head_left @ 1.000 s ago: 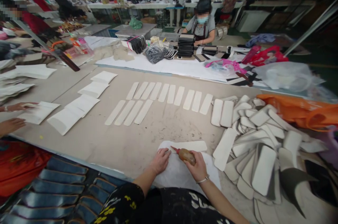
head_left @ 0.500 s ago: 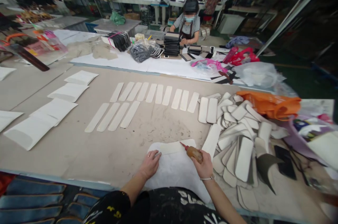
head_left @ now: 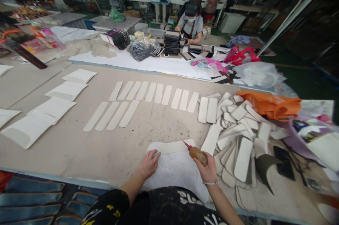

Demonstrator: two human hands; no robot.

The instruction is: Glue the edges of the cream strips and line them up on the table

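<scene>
My right hand (head_left: 208, 168) is wrapped round a brown squeeze bottle (head_left: 198, 155) with a thin red nozzle. The nozzle tip is at the upper right part of a long off-white strip (head_left: 172, 147), touching or just above it. This strip lies across the top of a white sheet (head_left: 174, 172) at the table's front edge. At the strip's left end, my left hand (head_left: 149, 162) presses down with its fingers bent and close together. To the right of the bottle lies a heap of rounded white and grey pieces (head_left: 243, 158).
Two rows of white strips (head_left: 129, 113) lie beyond my hands. Larger white pieces (head_left: 60, 108) overlap on the left. An orange bag (head_left: 272, 105), a purple basin (head_left: 296, 136) and a black phone (head_left: 284, 163) are at the right. A co-worker (head_left: 190, 23) sits across the table.
My right hand and the bottle have shifted slightly right and down, the nozzle moving toward the strip's right end. My left hand stays at the left end. The view has shifted a little.
</scene>
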